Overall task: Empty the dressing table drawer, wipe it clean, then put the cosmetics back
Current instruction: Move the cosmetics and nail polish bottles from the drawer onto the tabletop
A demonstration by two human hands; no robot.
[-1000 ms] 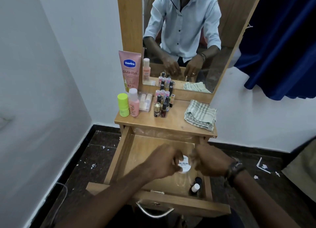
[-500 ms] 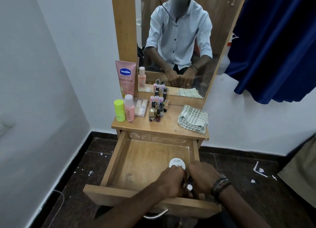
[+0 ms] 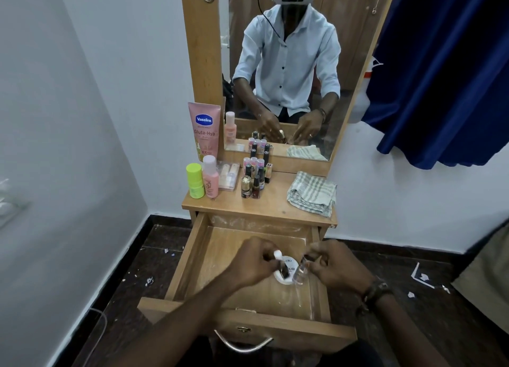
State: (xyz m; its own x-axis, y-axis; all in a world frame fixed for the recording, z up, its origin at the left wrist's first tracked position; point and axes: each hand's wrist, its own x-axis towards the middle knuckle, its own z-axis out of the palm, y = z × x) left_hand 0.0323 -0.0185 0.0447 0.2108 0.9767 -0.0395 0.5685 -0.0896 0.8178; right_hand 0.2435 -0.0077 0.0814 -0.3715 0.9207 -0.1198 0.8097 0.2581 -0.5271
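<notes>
The wooden drawer (image 3: 187,259) stands pulled out below the dressing table top (image 3: 272,201). Above it my left hand (image 3: 252,262) pinches a small dark bottle with a white cap (image 3: 281,264). My right hand (image 3: 334,264) pinches a small clear bottle (image 3: 300,270). Both bottles hang just above a round white nail polish remover tub (image 3: 287,267) lying on the drawer floor. On the table top stand a pink Vaseline tube (image 3: 205,129), a green bottle (image 3: 195,180), a pink bottle (image 3: 210,178) and several nail polishes (image 3: 254,178). A folded checked cloth (image 3: 312,193) lies at the right.
A mirror (image 3: 289,63) rises behind the table top and reflects a person in a light shirt. A blue curtain (image 3: 446,71) hangs at the right. White walls close in on the left. Bits of paper litter the dark floor (image 3: 154,270).
Both hands have risen from the drawer's front right corner, each lifting a small bottle. The head camera has tilted up, showing more of the mirror.
</notes>
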